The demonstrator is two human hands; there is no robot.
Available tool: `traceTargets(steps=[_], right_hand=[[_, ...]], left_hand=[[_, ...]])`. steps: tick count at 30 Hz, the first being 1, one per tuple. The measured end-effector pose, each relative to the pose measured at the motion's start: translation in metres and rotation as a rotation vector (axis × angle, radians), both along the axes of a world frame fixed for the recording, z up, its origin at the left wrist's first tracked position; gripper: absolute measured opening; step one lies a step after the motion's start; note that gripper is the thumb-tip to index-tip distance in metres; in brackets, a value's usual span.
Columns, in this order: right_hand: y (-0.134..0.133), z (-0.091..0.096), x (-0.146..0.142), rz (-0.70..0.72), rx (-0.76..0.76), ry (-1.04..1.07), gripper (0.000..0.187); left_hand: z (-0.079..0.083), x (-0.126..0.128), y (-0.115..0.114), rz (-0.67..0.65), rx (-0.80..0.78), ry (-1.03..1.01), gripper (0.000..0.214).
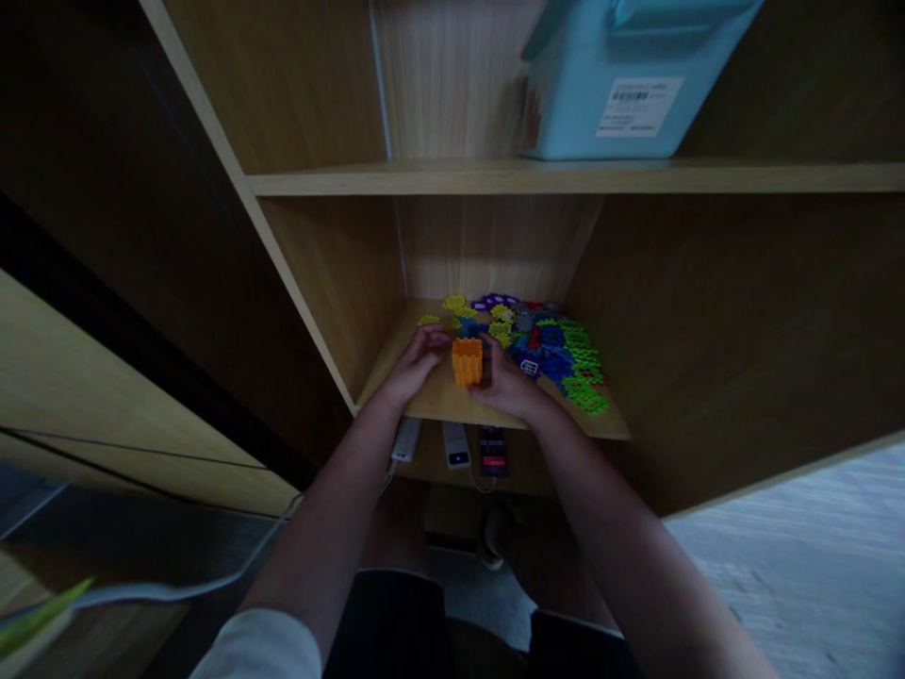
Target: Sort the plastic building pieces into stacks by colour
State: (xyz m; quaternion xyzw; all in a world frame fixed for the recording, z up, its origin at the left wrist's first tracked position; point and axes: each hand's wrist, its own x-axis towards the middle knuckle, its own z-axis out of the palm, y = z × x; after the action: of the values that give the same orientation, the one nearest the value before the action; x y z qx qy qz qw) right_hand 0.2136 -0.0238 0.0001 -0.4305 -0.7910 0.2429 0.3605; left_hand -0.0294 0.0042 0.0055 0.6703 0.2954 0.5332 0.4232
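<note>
My right hand [506,382] pinches the orange stack [468,364] by its right side, near the front edge of the wooden shelf [439,400]. My left hand [416,364] is loosely spread just left of it, with yellow pieces [501,332] and green pieces [583,356] lying beyond.

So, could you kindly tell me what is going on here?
A person has both hands at a shelf, around a block of orange pieces. The right hand is close against its right side, though its grip is hard to make out; the left hand is at the other side. Yellow pieces, blue pieces and green pieces lie spread behind and to the right.
</note>
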Motion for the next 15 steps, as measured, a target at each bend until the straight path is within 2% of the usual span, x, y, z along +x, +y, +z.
traceTargets(steps=[4, 6, 8, 12, 15], right_hand=[[-0.001, -0.001, 0.000, -0.015, -0.020, -0.003, 0.114], [-0.002, -0.001, -0.001, -0.031, -0.031, 0.005, 0.113], [-0.004, 0.000, -0.001, -0.052, -0.030, -0.002, 0.111], [-0.005, 0.002, -0.004, -0.064, 0.033, -0.042, 0.108], [-0.002, 0.004, -0.011, -0.076, 0.075, -0.082, 0.107]], left_hand=[[0.006, -0.001, -0.006, 0.311, 0.093, 0.043, 0.029], [0.009, -0.003, -0.021, 0.484, 0.142, 0.081, 0.022], [0.010, -0.005, -0.046, 0.599, 0.175, 0.121, 0.017], [0.006, -0.001, -0.115, 0.643, 0.231, 0.217, 0.018], [0.006, 0.014, -0.159, 0.558, 0.284, 0.284, 0.028]])
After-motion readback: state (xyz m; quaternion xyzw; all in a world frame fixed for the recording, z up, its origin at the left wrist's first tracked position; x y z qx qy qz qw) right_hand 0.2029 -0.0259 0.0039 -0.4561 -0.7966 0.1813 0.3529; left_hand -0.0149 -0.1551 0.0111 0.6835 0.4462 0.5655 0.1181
